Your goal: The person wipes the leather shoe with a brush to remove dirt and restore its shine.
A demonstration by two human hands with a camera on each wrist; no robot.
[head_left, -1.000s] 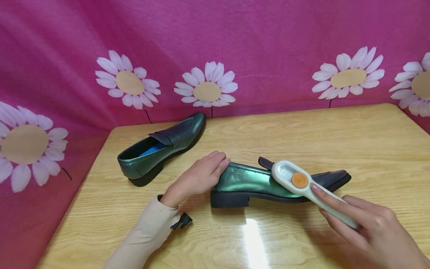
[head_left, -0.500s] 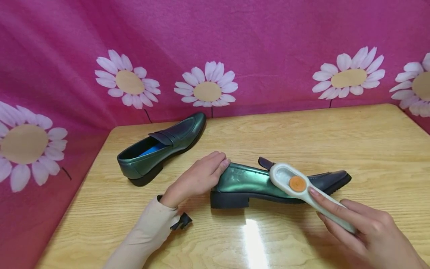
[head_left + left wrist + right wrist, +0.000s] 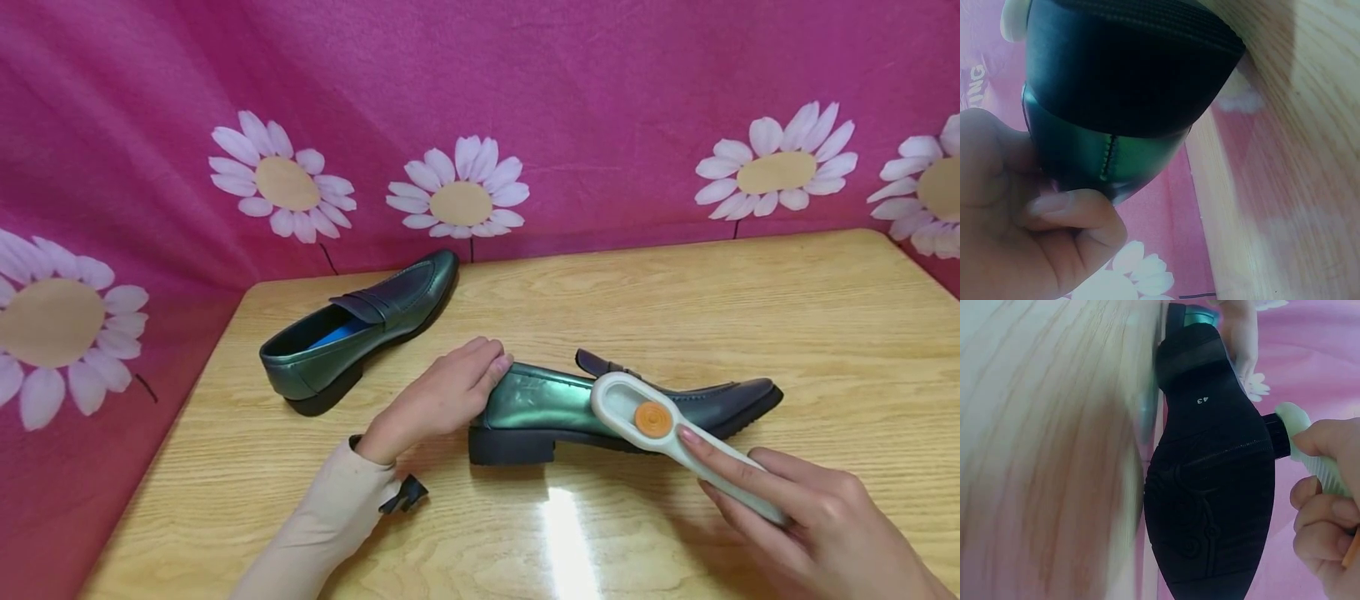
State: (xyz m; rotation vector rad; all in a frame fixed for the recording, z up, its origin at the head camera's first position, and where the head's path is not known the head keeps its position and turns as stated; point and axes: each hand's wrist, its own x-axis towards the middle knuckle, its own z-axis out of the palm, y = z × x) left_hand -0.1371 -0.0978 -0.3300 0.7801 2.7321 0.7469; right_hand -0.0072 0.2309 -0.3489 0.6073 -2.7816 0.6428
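Head view: green loafer [image 3: 543, 402], mid-length of the table [image 3: 637, 308], long axis roughly along the far edge, toe toward the right edge. White brush [image 3: 654, 420], slanting across its side, head shifted heelward since the earlier frames; your right hand [image 3: 821, 508], fingers curled round the handle.
Left wrist view: your left hand [image 3: 1041, 231], fingers pinching the heel collar.
Right wrist view: black bristles [image 3: 1277, 435] touching the loafer.

On the tabletop [image 3: 825, 317], before the cloth [image 3: 600, 75], the far shoe [image 3: 408, 296] stands left of and behind the near shoe [image 3: 543, 404], with the left hand [image 3: 446, 390] at the latter's heel end and the brush [image 3: 652, 421] in the right hand [image 3: 821, 512] at its near side.
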